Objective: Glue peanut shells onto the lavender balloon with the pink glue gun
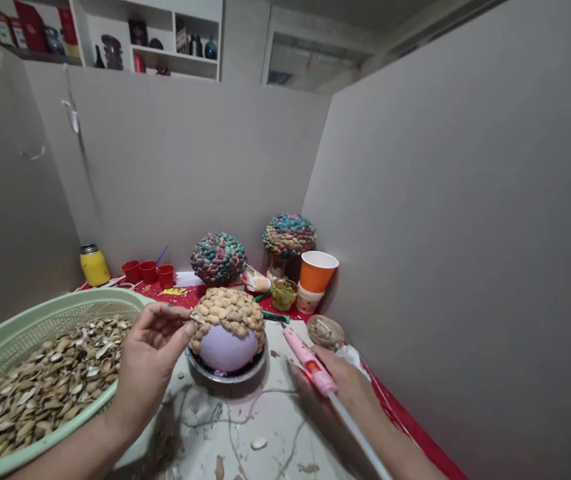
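A lilac ball (229,347) sits in a shallow metal bowl (228,379), its top and sides covered with tan peanut shells (230,308). Bare lilac surface shows on the side facing me. My left hand (152,343) is at the ball's left edge, thumb and forefinger pinching a small peanut shell (197,318). In my right hand (338,387) is a pink hot glue gun (310,363), its tip pointing up and left, right of the ball. A long whitish glue stick (358,433) trails from its rear end.
A green basket (138,298) of shell halves stands left. Behind are two coloured shell-covered balls (218,258), red cups (148,271), a yellow jar (94,265) and an orange paper cup (318,271). Twine (325,331) lies right; grey partitions (190,147) enclose the table.
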`<act>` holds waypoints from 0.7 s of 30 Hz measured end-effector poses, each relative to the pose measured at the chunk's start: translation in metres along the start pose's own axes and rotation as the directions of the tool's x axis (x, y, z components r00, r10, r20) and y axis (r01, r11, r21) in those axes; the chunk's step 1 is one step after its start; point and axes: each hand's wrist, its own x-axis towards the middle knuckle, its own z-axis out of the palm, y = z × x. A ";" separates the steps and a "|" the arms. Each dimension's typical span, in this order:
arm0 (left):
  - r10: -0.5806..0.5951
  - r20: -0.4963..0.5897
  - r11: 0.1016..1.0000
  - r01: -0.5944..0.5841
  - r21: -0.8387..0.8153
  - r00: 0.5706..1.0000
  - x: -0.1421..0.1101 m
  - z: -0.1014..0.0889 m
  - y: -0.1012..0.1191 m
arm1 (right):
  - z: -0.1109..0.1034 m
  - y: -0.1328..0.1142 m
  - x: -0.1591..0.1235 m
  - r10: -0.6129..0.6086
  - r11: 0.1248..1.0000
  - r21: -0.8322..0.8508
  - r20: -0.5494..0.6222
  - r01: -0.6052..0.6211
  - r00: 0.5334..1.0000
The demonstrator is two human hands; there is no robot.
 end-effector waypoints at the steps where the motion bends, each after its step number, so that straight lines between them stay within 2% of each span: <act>1: -0.023 -0.004 1.000 0.023 -0.002 1.000 0.001 0.000 0.000 | 0.002 0.007 0.001 0.051 0.998 -0.052 0.104 -0.046 0.993; 3: -0.069 -0.007 0.998 0.069 -0.005 0.998 0.001 0.001 -0.002 | 0.003 0.018 0.000 0.124 0.986 -0.134 0.230 -0.095 0.965; 7: -0.131 0.008 0.991 0.131 -0.017 0.991 0.001 0.003 -0.005 | -0.002 0.029 -0.004 0.175 0.977 -0.179 0.342 -0.119 0.923; 10: -0.156 0.018 0.988 0.156 -0.014 0.988 0.000 0.004 -0.009 | -0.013 0.028 -0.004 0.159 0.980 -0.176 0.395 -0.095 0.905; 13: -0.162 0.022 0.987 0.162 0.005 0.987 0.000 0.004 -0.012 | -0.027 0.016 0.002 0.016 0.996 -0.091 0.314 0.014 0.949; 16: -0.159 0.021 0.987 0.159 0.032 0.987 0.000 0.005 -0.014 | -0.036 -0.007 0.017 -0.175 0.983 0.085 0.120 0.166 0.977; 18: -0.161 0.019 0.986 0.160 0.050 0.987 -0.001 0.007 -0.014 | -0.036 -0.026 0.032 -0.248 0.956 0.165 0.007 0.243 0.969; 21: -0.168 0.022 0.983 0.166 0.077 0.986 -0.002 0.009 -0.013 | -0.025 -0.049 0.065 -0.355 0.880 0.308 -0.078 0.362 0.931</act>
